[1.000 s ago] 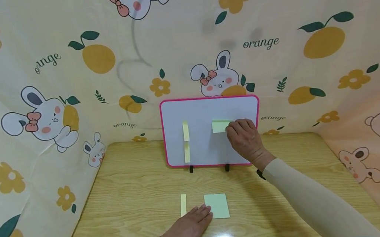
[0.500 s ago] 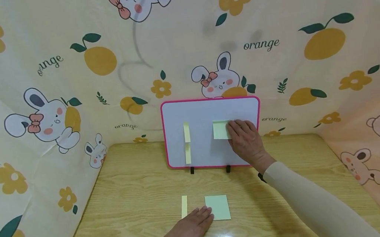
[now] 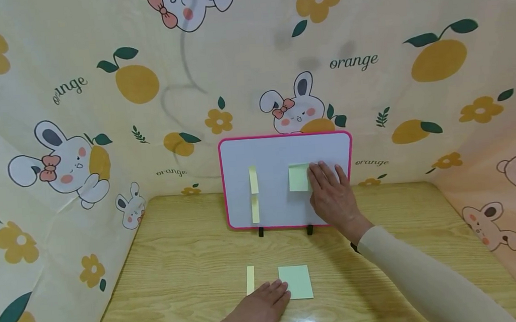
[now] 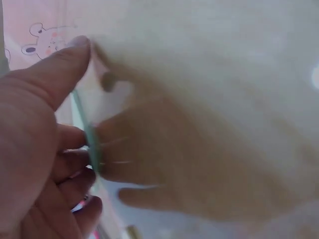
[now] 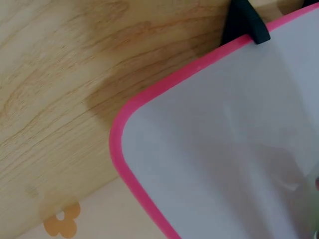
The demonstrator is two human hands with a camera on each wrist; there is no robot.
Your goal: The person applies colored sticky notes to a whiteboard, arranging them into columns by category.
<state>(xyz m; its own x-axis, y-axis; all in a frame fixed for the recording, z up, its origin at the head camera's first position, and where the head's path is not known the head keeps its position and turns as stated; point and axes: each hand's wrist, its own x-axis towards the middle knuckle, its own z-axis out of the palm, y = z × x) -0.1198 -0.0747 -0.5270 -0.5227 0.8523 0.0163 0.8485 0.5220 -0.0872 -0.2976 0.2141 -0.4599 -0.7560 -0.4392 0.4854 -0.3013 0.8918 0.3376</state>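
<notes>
A whiteboard (image 3: 271, 152) with a pink frame stands upright. On its right half is a light green sticky note (image 3: 298, 179), and my right hand (image 3: 335, 198) lies with extended fingers over that note's right edge. Two narrow yellow strips, an upper strip (image 3: 253, 180) and a lower strip (image 3: 255, 209), run down the board's left part. On the table, the fingertips of my left hand (image 3: 256, 310) rest at the left edge of a green sticky note pad (image 3: 298, 281). The left wrist view shows the pad's thin green edge (image 4: 91, 144) against those fingers, thumb apart.
A third yellow strip (image 3: 250, 280) lies on the wooden table (image 3: 184, 258), partly under my left hand. Small black feet, including the left foot (image 3: 261, 231), support the board. A patterned cloth (image 3: 233, 82) rises behind it and along both sides.
My right fingers were bent at the note's right side and have straightened over its edge. The note's lower part, folded up before, now hangs flat. My left hand stays in place.
</notes>
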